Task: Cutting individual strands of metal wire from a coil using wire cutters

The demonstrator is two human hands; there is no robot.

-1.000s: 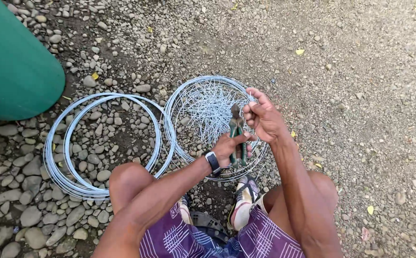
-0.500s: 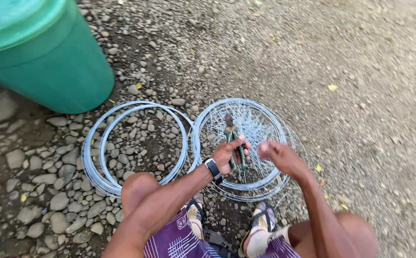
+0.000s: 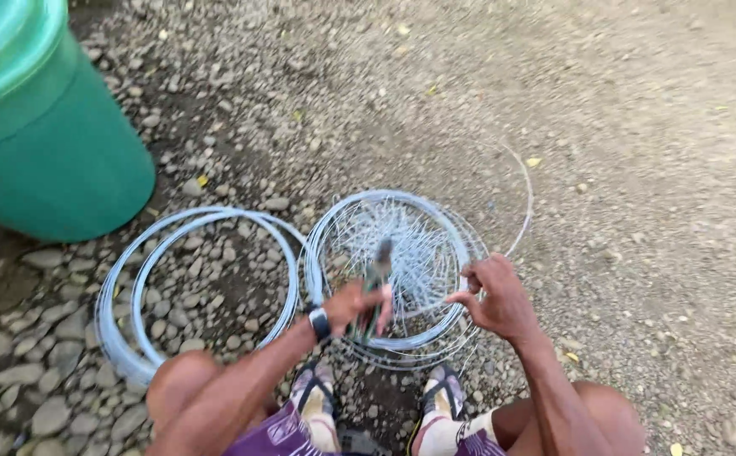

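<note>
Our left hand [image 3: 353,306] gripped the pliers [image 3: 376,283] upright over the wire coil [image 3: 401,270]; our right hand [image 3: 496,297] pinched a strand at its rim. Best held taut, jaws close to our fingers.

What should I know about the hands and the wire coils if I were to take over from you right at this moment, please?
Left hand: gripping pliers upright over the right wire coil.
Right hand: pinching a strand at that coil's right edge.
Cut wire pieces lie piled inside this coil.
The second wire coil lies flat to the left, untouched, near the green bin.
One loose strand arcs out to the right.
</note>
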